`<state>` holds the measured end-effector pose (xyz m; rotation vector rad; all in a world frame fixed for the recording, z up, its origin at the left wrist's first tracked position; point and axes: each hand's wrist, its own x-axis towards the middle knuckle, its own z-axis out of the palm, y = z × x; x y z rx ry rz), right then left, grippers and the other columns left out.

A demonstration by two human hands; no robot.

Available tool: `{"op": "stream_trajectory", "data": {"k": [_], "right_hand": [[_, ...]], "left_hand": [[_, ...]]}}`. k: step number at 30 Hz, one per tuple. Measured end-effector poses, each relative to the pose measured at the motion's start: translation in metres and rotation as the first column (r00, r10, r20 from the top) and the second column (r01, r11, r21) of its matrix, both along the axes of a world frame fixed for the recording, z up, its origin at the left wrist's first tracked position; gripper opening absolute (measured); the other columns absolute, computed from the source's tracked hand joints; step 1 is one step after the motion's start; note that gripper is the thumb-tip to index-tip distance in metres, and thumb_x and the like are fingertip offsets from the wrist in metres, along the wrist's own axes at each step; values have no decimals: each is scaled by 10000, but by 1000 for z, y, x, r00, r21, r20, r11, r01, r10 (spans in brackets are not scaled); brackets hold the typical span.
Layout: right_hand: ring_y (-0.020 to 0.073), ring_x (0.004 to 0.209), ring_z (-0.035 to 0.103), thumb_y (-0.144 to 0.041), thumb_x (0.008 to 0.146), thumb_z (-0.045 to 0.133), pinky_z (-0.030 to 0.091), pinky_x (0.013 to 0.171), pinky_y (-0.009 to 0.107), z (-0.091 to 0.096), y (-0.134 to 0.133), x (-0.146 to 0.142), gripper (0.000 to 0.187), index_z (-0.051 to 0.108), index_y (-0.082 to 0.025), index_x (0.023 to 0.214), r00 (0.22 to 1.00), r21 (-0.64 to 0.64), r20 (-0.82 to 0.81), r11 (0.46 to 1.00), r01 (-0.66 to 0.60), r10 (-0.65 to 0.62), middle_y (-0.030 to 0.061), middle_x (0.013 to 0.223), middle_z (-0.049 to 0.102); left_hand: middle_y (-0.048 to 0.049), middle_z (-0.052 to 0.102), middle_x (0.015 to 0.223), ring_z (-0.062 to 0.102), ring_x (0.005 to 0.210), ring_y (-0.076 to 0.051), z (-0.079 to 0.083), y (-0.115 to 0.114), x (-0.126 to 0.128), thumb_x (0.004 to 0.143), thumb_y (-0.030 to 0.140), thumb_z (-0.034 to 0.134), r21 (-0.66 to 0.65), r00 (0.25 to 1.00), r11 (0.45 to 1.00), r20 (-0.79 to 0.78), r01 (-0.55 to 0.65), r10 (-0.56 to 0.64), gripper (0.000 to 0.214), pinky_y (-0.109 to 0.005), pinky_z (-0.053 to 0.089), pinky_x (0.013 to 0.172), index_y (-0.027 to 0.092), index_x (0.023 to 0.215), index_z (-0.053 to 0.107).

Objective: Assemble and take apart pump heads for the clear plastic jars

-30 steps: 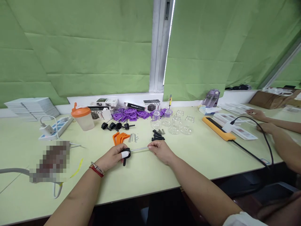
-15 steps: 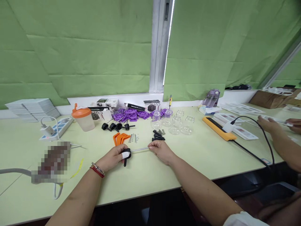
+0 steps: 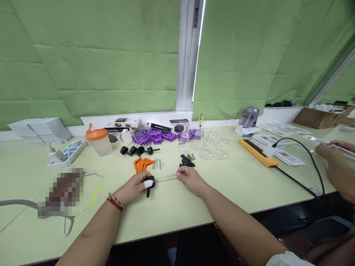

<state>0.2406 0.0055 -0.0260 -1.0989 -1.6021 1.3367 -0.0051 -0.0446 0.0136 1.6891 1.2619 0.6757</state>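
Observation:
My left hand (image 3: 132, 187) is closed round a black knob part (image 3: 150, 183) near the table's front middle; a white finger cot covers one fingertip. A thin metal rod (image 3: 165, 177) runs from that knob to my right hand (image 3: 190, 177), whose fingers pinch the rod's right end. Both hands rest on the pale green table (image 3: 172, 207). Just behind them lie orange angled pieces (image 3: 142, 164), small metal pins (image 3: 157, 163) and a pile of black parts (image 3: 186, 160).
Farther back stand black knobs (image 3: 135, 150), purple discs (image 3: 154, 135), clear glass jars (image 3: 206, 145), an orange-lidded cup (image 3: 98, 140) and boxes. A power strip (image 3: 66, 152) lies left, a yellow bar (image 3: 258, 152) with a black cable right. Another person's hands (image 3: 331, 155) work at far right.
My hands keep their hold on the knob and rod, almost still. The other person's hands at the right have shifted further right and now hold a strip.

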Motion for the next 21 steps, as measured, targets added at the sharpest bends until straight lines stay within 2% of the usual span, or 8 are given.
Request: {"op": "stream_trajectory", "data": {"k": [10, 21], "right_hand": [[96, 529, 315, -339, 802, 500, 256, 518, 233, -8, 3, 0, 210, 499, -186, 657, 994, 59, 107, 998, -33, 27, -41, 580, 407], [108, 560, 344, -326, 855, 425, 275, 559, 242, -3, 1, 0, 260, 493, -180, 651, 976, 118, 215, 991, -56, 29, -27, 595, 414]], "left_hand": [[45, 433, 690, 422, 586, -105, -1, 0, 0, 808, 458, 542, -34, 999, 999, 40, 15, -14, 286, -241, 332, 571, 176, 829, 500], [54, 424, 670, 395, 572, -97, 1, -1, 1, 793, 455, 555, -50, 999, 999, 48, -1, 3, 286, -230, 319, 548, 174, 823, 508]]}}
